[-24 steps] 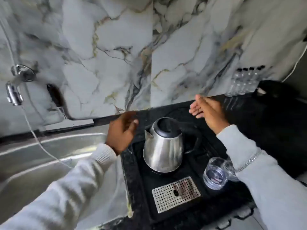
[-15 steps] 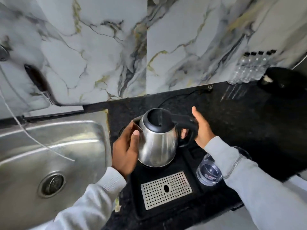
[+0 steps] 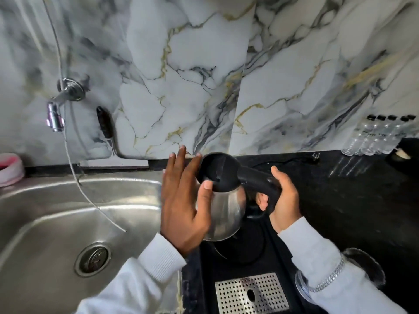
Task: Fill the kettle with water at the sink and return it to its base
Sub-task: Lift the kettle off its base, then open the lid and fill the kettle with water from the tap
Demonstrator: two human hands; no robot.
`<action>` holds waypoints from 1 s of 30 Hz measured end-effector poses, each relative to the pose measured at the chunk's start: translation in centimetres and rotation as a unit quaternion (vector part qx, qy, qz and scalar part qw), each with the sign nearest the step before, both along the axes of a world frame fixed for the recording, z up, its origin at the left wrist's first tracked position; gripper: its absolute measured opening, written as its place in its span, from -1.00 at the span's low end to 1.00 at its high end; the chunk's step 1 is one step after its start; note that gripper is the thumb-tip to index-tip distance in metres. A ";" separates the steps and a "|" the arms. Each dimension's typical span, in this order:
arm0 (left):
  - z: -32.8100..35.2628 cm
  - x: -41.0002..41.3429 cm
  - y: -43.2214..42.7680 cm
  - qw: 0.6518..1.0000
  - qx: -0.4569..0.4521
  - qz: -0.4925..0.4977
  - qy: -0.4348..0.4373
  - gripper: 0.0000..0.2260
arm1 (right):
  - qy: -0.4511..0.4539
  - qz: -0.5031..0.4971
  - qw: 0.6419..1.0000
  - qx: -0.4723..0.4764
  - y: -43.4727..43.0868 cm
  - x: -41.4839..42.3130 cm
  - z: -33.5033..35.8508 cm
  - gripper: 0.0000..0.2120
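Observation:
A steel kettle with a black lid and black handle hangs lifted just above its round black base, tilted toward the sink. My right hand is closed around the handle. My left hand rests flat against the kettle's left side, fingers spread, thumb near the lid rim. The steel sink with its drain lies to the left. A chrome tap sticks out of the marble wall above the sink's far side.
The base sits on a black tray with a perforated steel drip plate. A clear glass lies beside my right sleeve. Several small bottles line the back right wall. A thin hose hangs over the sink; a pink-rimmed tub sits far left.
My right hand took hold of the handle and the kettle rose off its base, tipping left. My left hand moved onto the kettle's side. The view swung left toward the sink.

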State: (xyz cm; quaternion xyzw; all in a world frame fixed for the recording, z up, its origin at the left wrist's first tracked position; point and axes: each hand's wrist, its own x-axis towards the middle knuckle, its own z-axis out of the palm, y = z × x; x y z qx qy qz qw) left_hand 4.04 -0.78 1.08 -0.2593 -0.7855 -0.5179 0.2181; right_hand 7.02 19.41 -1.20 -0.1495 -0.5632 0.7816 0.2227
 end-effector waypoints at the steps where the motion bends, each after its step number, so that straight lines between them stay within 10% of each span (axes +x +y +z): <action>1: 0.3 -0.2 -1.0 0.999 -0.027 0.021 0.028 -0.55 | 0.003 -0.005 1.000 0.005 -1.8 -0.9 0.4 -0.50; 9: -0.2 -2.5 -8.8 0.996 -0.016 0.089 -0.019 -0.60 | -0.015 -0.020 0.999 -0.027 -13.4 -5.4 -1.4 -0.61; 19: 0.5 -8.1 -18.5 0.971 -0.161 -0.009 0.175 -0.73 | -0.028 0.006 0.998 -0.054 -23.9 -9.9 -5.4 -0.48; 25: 2.9 -9.5 -18.9 0.961 0.192 -0.181 -0.081 -0.62 | -0.055 0.032 0.991 -0.116 -27.2 -12.8 -8.0 -0.46; 30: 3.6 -12.4 -18.6 0.945 0.214 -0.189 -0.157 -0.69 | -0.053 0.039 0.982 -0.179 -29.2 -15.8 -8.3 -0.52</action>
